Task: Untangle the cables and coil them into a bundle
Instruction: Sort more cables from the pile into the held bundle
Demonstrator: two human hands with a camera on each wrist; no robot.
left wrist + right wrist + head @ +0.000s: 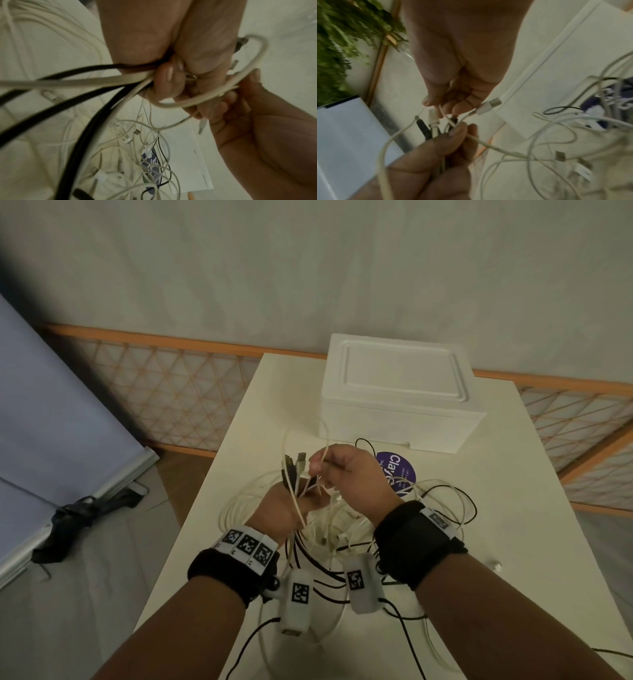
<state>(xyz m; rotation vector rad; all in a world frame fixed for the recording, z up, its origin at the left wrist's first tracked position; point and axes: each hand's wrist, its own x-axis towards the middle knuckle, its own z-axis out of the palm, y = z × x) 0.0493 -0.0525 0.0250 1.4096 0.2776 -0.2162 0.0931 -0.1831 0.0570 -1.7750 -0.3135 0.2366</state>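
A tangle of white and black cables (346, 529) lies on the white table (246, 412) and hangs from both hands. My left hand (291, 505) grips a bunch of cable ends, black and white, with their plugs (293, 465) sticking up. In the left wrist view its fingers (164, 81) are curled round black and white cords. My right hand (342, 470) is just above and right of it, pinching a thin white cable (445, 115) between thumb and fingertips. A white USB plug (489, 106) hangs by the right fingers.
A white foam box (397, 392) stands at the back of the table. A round purple sticker (397, 470) lies under the cables. A small white object (496, 565) sits near the right edge. A lattice fence (164, 388) and a blue panel (51, 440) lie to the left.
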